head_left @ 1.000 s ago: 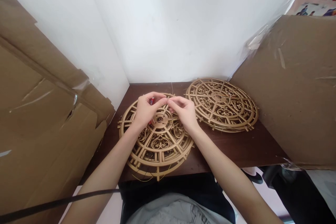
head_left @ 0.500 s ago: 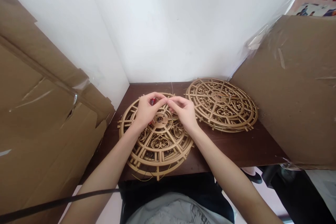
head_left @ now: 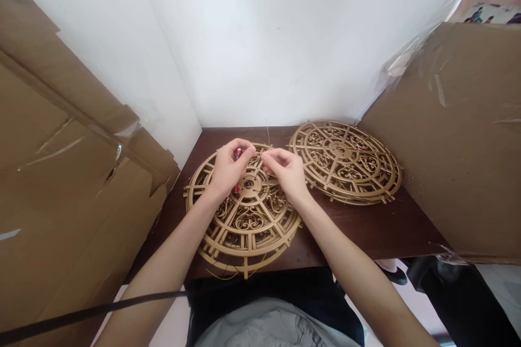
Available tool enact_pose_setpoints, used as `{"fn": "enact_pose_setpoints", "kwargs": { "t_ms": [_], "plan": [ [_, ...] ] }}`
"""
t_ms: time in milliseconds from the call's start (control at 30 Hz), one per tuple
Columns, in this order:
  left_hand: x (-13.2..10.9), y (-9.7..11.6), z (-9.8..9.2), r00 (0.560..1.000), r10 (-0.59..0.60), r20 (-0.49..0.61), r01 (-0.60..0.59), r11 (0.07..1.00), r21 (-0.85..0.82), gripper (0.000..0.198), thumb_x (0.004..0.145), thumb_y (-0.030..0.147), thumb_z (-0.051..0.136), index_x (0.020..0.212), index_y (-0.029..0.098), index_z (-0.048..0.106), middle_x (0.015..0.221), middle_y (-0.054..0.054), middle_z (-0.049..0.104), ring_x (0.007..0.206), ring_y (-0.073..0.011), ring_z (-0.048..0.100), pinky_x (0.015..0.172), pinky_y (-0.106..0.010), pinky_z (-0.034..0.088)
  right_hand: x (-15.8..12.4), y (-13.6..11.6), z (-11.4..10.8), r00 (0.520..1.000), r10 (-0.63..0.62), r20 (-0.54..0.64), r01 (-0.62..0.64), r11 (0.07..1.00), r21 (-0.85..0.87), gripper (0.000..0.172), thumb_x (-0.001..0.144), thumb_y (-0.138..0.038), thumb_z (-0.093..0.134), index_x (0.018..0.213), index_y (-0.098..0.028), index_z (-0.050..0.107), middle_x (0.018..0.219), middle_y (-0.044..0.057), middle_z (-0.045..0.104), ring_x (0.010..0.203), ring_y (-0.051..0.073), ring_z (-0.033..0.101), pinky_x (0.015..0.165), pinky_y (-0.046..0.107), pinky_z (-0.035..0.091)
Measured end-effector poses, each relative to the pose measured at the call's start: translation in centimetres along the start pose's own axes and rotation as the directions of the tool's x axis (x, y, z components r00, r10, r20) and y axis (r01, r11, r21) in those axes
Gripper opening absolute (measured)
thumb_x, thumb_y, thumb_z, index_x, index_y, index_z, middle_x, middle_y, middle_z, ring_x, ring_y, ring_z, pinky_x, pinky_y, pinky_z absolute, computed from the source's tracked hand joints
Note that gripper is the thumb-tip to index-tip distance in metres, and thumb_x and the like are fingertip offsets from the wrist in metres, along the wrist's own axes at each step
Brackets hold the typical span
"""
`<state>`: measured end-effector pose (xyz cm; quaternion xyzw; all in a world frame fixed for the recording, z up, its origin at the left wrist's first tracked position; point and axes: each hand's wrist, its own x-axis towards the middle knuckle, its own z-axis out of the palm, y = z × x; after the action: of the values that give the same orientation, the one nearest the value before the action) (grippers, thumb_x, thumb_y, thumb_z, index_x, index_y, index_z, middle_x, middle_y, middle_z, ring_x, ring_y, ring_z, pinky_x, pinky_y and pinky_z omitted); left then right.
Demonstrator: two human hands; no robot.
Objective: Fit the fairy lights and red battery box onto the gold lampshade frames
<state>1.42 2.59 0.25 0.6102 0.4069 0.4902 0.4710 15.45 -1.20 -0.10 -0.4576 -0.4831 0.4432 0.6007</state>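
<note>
Gold openwork discs with scroll patterns [head_left: 249, 252] lie stacked on the brown table, below both hands. My left hand [head_left: 230, 168] is over the far part of the stack, thumb and forefinger pinched at a thin wire. A red object [head_left: 239, 153] shows inside that hand's curl, mostly hidden, so its kind cannot be told. Close by on the right, my right hand [head_left: 287, 171] also pinches the thin wire [head_left: 268, 134], whose loose end stands up behind the fingertips. A small gap separates the two pinches.
A second stack of gold discs [head_left: 345, 162] sits at the back right of the brown table [head_left: 366, 230]. Cardboard panels stand on the left [head_left: 61, 173] and right [head_left: 459, 135], with a white wall [head_left: 260, 54] behind. A black strap [head_left: 93, 313] crosses the lower left.
The fingertips, which were touching, have moved slightly apart, the left ones going left. The discs stay in place on the table.
</note>
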Motion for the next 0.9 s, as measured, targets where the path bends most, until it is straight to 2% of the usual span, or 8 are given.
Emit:
{"fn": "enact_pose_setpoints", "kwargs": {
  "t_ms": [233,400,567,733,900],
  "plan": [
    [-0.01,0.12,-0.02,1.0,0.019,-0.017,-0.018,0.999,0.038,0.019,0.077,0.038,0.064,0.079,0.019,0.061,0.056,0.002,0.051,0.038,-0.0047,0.03,0.037,-0.021,0.022,0.07,0.02,-0.09,1.0,0.017,0.014,-0.018,0.999,0.027,0.021,0.074,-0.036,0.071,0.079,-0.016,0.069,0.065,0.0,0.061,0.058,0.012,0.053,0.056,0.025,0.043],
    [-0.04,0.29,0.05,0.999,0.033,-0.031,-0.031,0.997,0.071,0.018,0.077,0.036,0.065,0.077,0.019,0.063,0.05,0.004,0.046,0.038,-0.0054,0.031,0.039,-0.021,0.024,0.09,-0.06,-0.1,0.999,0.027,0.021,-0.028,0.999,0.029,0.022,0.072,-0.037,0.072,0.079,-0.017,0.07,0.065,0.0,0.062,0.057,0.012,0.053,0.057,0.026,0.044],
    [-0.11,0.38,0.1,0.998,0.053,-0.035,-0.05,0.995,0.085,0.017,0.076,0.035,0.065,0.077,0.018,0.064,0.054,0.003,0.051,0.039,-0.0048,0.032,0.04,-0.021,0.026,0.11,0.01,-0.1,0.999,0.026,0.021,-0.027,0.999,0.039,0.021,0.072,-0.036,0.072,0.078,-0.016,0.069,0.064,0.0,0.062,0.057,0.011,0.052,0.055,0.025,0.043],
    [-0.15,0.4,0.14,0.999,0.038,-0.036,-0.035,0.996,0.079,0.019,0.076,0.036,0.066,0.079,0.018,0.063,0.048,0.005,0.045,0.038,-0.0056,0.033,0.039,-0.021,0.025,0.17,0.2,-0.13,0.999,0.026,0.03,-0.028,0.998,0.058,0.023,0.072,-0.037,0.073,0.079,-0.015,0.068,0.064,0.0,0.061,0.058,0.01,0.052,0.056,0.023,0.043],
    [-0.04,0.57,0.13,0.991,0.125,-0.046,-0.119,0.986,0.119,0.017,0.071,0.031,0.07,0.077,0.017,0.063,0.066,0.001,0.058,0.048,-0.0069,0.043,0.045,-0.022,0.034,0.23,0.26,-0.12,0.999,0.04,0.029,-0.042,0.996,0.083,0.022,0.072,-0.036,0.072,0.078,-0.015,0.068,0.063,-0.001,0.06,0.058,0.01,0.053,0.056,0.023,0.043]
  ]
}}
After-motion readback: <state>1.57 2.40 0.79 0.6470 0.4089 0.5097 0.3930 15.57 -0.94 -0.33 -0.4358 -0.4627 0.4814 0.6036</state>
